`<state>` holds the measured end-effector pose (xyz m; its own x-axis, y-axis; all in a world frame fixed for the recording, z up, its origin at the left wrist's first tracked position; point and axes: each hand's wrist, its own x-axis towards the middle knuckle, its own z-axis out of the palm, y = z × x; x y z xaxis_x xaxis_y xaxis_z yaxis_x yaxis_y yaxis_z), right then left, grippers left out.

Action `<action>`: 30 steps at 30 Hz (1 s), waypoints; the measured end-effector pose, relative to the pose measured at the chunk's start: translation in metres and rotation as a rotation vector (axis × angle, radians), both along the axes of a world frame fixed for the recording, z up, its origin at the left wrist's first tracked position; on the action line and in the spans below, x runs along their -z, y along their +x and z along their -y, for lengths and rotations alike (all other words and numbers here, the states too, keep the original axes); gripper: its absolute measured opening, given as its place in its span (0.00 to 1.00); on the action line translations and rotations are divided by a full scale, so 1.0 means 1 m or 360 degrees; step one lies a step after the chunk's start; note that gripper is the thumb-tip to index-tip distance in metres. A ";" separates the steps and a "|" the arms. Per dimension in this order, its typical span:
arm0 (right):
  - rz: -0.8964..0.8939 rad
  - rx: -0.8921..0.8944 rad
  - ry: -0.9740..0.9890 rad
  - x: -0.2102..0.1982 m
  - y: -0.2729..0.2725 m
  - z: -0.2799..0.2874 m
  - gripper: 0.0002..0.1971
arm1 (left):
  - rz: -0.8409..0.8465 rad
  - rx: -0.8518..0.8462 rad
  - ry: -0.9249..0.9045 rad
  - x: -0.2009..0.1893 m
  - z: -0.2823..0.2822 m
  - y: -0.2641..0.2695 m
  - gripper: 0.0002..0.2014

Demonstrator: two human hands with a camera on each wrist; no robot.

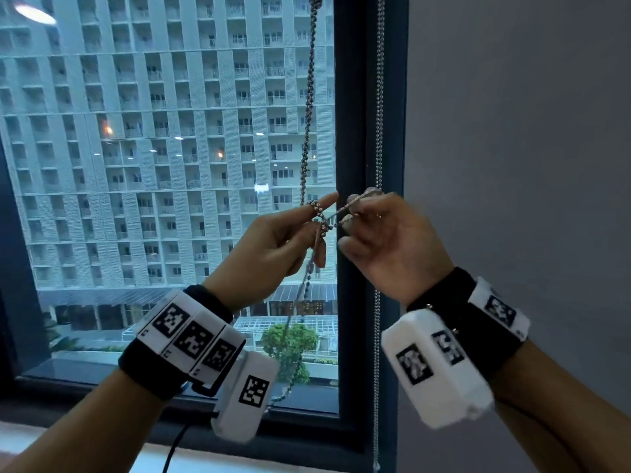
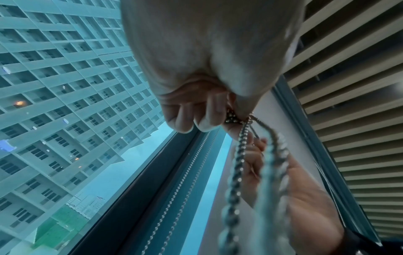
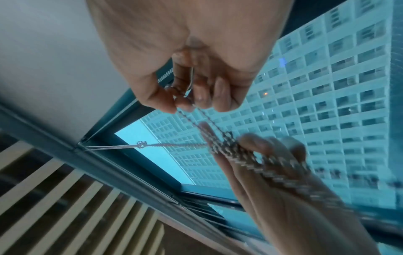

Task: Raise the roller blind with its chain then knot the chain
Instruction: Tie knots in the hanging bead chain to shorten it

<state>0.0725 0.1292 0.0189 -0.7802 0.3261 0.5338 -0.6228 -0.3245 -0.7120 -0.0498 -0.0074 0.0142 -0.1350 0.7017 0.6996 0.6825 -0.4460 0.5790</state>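
The metal bead chain (image 1: 309, 107) hangs in front of the uncovered window glass, with a knot (image 1: 316, 0) at the top edge of the head view. My left hand (image 1: 316, 221) has the chain looped round its raised index finger and pinches it below with thumb and curled fingers. My right hand (image 1: 353, 213), just to the right, pinches a short loop of the same chain drawn taut between both hands. The left wrist view shows my left hand (image 2: 207, 119) gripping the doubled chain (image 2: 240, 155). The right wrist view shows my right hand (image 3: 187, 101) pinching the chain (image 3: 226, 146). The blind itself is out of sight.
A second bead chain (image 1: 377, 131) hangs straight down along the dark window frame (image 1: 355, 97). A grey wall (image 1: 512, 165) is at the right and a pale sill (image 1: 102, 448) runs below. A slatted ceiling (image 2: 359, 120) is overhead. A black cable (image 1: 174, 448) trails from my left wrist.
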 end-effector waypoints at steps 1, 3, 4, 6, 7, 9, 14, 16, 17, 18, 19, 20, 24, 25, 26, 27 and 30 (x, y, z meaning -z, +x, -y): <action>0.0010 0.0058 0.0024 -0.003 0.002 -0.005 0.12 | 0.0020 -0.0012 -0.0002 0.001 0.001 -0.004 0.21; 0.0100 0.0622 0.0555 -0.007 0.008 -0.011 0.14 | 0.0076 -0.0028 -0.0008 0.002 0.004 -0.012 0.21; 0.0181 0.0961 0.0948 -0.008 0.010 -0.011 0.15 | 0.0098 -0.0028 -0.0017 0.003 0.005 -0.015 0.21; 0.0252 0.1126 0.1186 -0.010 0.014 -0.014 0.18 | 0.0100 -0.0008 -0.0032 0.002 0.007 -0.017 0.21; 0.0225 0.0901 0.0975 -0.011 0.016 -0.017 0.21 | 0.0091 0.0003 -0.0037 0.002 0.007 -0.016 0.21; 0.0110 0.0171 0.0157 -0.016 0.019 -0.026 0.21 | 0.0072 0.0015 -0.0051 0.001 0.007 -0.016 0.21; -0.0172 0.0018 -0.0344 -0.006 0.017 -0.037 0.13 | 0.0081 -0.0063 -0.0062 -0.002 0.003 -0.017 0.21; -0.0257 0.0114 -0.0405 -0.003 0.020 -0.040 0.13 | 0.0123 -0.0077 -0.0037 -0.001 0.005 -0.020 0.21; -0.0298 0.0124 -0.0497 -0.001 0.024 -0.044 0.15 | 0.0129 -0.0073 -0.0039 -0.001 0.007 -0.021 0.21; -0.0333 0.0107 -0.0580 0.002 0.028 -0.047 0.14 | 0.0126 -0.0063 -0.0043 -0.001 0.008 -0.021 0.22; -0.0349 0.0076 -0.0619 0.005 0.032 -0.049 0.09 | 0.0132 -0.0058 -0.0043 -0.001 0.008 -0.022 0.22; -0.0298 0.0062 -0.0591 0.008 0.035 -0.051 0.04 | 0.0148 -0.0064 -0.0041 0.000 0.008 -0.023 0.23; 0.0929 0.0738 0.0797 0.021 0.021 -0.046 0.19 | 0.0225 -0.0086 -0.0029 0.002 0.007 -0.023 0.23; 0.1094 0.0916 0.1206 0.024 0.014 -0.039 0.17 | 0.0233 -0.0068 -0.0028 0.003 0.006 -0.021 0.23; 0.1045 0.0987 0.1409 0.027 0.007 -0.030 0.13 | 0.0237 -0.0047 -0.0033 0.003 0.004 -0.019 0.23; 0.0887 0.0954 0.1442 0.028 0.002 -0.020 0.11 | 0.0244 -0.0022 -0.0037 0.003 0.002 -0.017 0.23; 0.0431 0.0751 0.1242 0.021 -0.007 0.007 0.13 | 0.0273 0.0041 -0.0046 0.004 -0.003 -0.013 0.22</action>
<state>0.0651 0.1222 -0.0021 -0.7881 0.2673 0.5545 -0.3501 0.5464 -0.7609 -0.0633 -0.0042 0.0106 -0.2323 0.7259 0.6474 0.5612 -0.4437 0.6988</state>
